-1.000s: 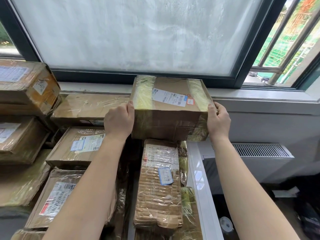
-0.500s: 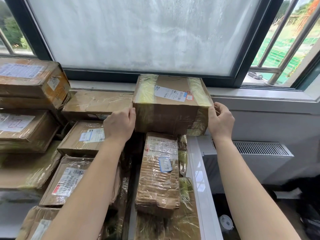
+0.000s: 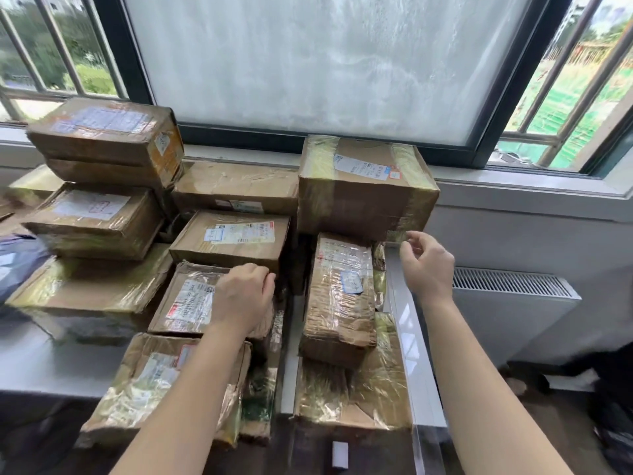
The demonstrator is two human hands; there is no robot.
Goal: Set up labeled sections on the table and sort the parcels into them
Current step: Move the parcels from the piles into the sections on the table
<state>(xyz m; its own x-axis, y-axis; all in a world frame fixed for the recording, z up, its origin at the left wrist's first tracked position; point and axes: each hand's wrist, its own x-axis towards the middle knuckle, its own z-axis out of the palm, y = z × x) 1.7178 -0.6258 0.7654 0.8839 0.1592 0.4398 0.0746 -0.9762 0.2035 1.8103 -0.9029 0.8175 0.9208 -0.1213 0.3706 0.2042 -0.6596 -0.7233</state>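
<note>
A big taped cardboard box (image 3: 356, 200) with a white label stands at the back against the window sill, on top of other parcels. Neither hand touches it. My left hand (image 3: 245, 296) hovers with loosely curled fingers over a flat labelled parcel (image 3: 186, 299), holding nothing. My right hand (image 3: 428, 265) hangs just below the box's right front corner, fingers loosely curled and empty. A long crumpled parcel (image 3: 339, 289) lies between my hands. Another labelled parcel (image 3: 233, 238) sits behind my left hand.
Several more taped parcels are stacked at the left (image 3: 106, 142), (image 3: 92, 217). The white table (image 3: 34, 365) shows at the lower left. A white radiator (image 3: 507, 303) stands to the right, under the window sill (image 3: 513, 186). Frosted window glass (image 3: 308, 63) rises behind.
Both hands have let go of the big box and drawn back toward me. The box now stands on the pile by the sill. My view has shifted left and back.
</note>
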